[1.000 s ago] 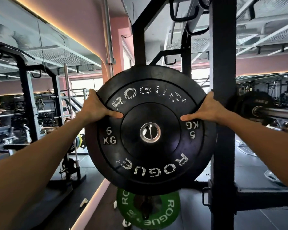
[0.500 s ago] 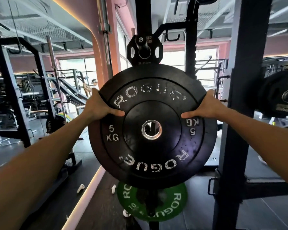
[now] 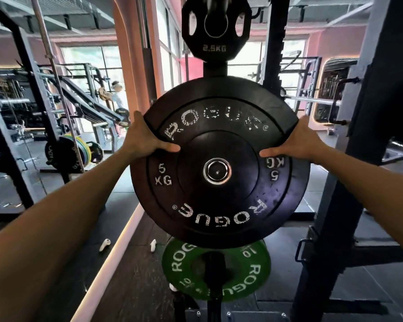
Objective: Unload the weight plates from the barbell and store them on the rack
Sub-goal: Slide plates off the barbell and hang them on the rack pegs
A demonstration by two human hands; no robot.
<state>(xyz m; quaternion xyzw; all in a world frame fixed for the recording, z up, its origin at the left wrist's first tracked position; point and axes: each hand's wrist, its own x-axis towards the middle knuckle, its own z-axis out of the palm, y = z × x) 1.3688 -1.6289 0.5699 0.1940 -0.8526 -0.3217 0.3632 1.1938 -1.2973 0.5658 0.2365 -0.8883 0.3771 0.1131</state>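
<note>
I hold a black 5 kg bumper plate [image 3: 219, 205] upright in front of the rack post. My left hand [image 3: 144, 138] grips its upper left rim, thumb across the face. My right hand [image 3: 296, 140] grips the upper right rim the same way. The end of a storage peg [image 3: 217, 172] shows inside the plate's steel centre hole. Another black plate sits right behind mine; only its top edge [image 3: 219, 87] shows. Above, a small black 2.5 kg plate [image 3: 215, 29] hangs on a peg. Below, a green 10 kg plate [image 3: 249, 270] sits on a lower peg.
A black rack upright [image 3: 349, 182] stands close on the right. Left, another rack [image 3: 33, 94] holds coloured plates [image 3: 79, 147] near the floor, and a person [image 3: 116, 94] stands far back. Small white objects [image 3: 105, 244] lie on the dark floor by a lit strip.
I have stepped closer to the rack post and the plate has lined up with a peg, whose end now fills the centre hole. Both hands keep the same grip.
</note>
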